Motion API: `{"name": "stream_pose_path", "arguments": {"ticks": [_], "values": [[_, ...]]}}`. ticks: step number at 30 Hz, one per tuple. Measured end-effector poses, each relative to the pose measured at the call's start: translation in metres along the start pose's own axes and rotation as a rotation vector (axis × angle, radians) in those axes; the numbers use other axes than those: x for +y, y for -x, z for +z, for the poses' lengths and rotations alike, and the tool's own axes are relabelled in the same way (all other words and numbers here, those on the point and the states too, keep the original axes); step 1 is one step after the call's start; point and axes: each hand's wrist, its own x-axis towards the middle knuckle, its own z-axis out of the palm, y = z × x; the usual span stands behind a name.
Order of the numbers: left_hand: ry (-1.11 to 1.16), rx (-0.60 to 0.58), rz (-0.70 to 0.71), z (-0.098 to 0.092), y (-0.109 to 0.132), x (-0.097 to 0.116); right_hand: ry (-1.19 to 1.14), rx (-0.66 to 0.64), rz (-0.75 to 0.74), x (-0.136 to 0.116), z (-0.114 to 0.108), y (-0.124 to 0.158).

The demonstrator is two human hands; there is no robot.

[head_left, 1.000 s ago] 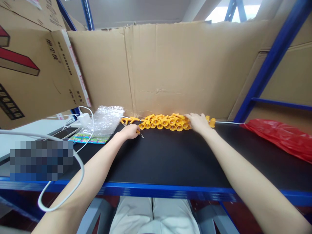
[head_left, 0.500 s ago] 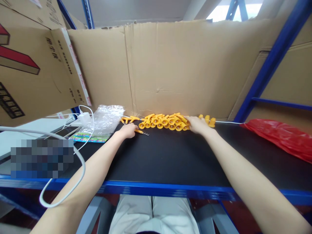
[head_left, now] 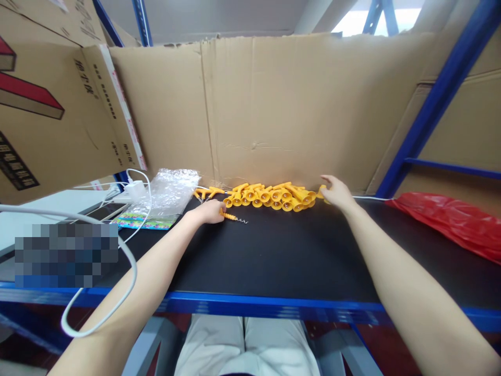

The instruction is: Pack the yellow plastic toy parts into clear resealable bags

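Observation:
My left hand (head_left: 213, 211) is closed around the yellow handle of a corkscrew (head_left: 230, 215), just above the black tabletop. Its metal spiral points right, away from the fingers. Several yellow T-shaped handles (head_left: 209, 192) with metal spirals lie behind that hand. In the middle, a pile of yellow corkscrews with bell-shaped cups (head_left: 274, 196) rests against the cardboard, cup mouths facing me. At the pile's right end my right hand (head_left: 334, 192) has thumb and fingers apart, beside a loose yellow cup (head_left: 321, 193). The hand partly covers the loose cups there.
A cardboard wall (head_left: 297, 115) stands behind the black tabletop (head_left: 274, 256), which has a blue front edge. Clear plastic bags (head_left: 172, 190) and a white cable (head_left: 131, 250) are at left. A red plastic bag (head_left: 446, 219) lies at right.
My right hand has left a corkscrew at the pile's right end and moved right to the loose cups. My left hand has shifted slightly right with its corkscrew.

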Motion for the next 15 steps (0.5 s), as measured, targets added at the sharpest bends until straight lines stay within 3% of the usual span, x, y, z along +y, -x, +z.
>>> {"name": "stream_pose_path", "arguments": {"ticks": [3, 9, 12, 15], "values": [[0.028, -0.002, -0.016, 0.0, 0.002, 0.003, 0.047, 0.044, 0.202, 0.023, 0.002, 0.007], [0.053, -0.049, -0.032, 0.002, 0.0, 0.007, 0.178, -0.055, 0.329, 0.051, 0.013, 0.03], [0.042, -0.087, -0.042, 0.001, -0.001, 0.007, 0.192, -0.118, 0.356, 0.054, 0.016, 0.033], [0.036, -0.096, -0.047, 0.0, 0.0, 0.009, 0.223, -0.114, 0.283, 0.053, 0.019, 0.032]]}}
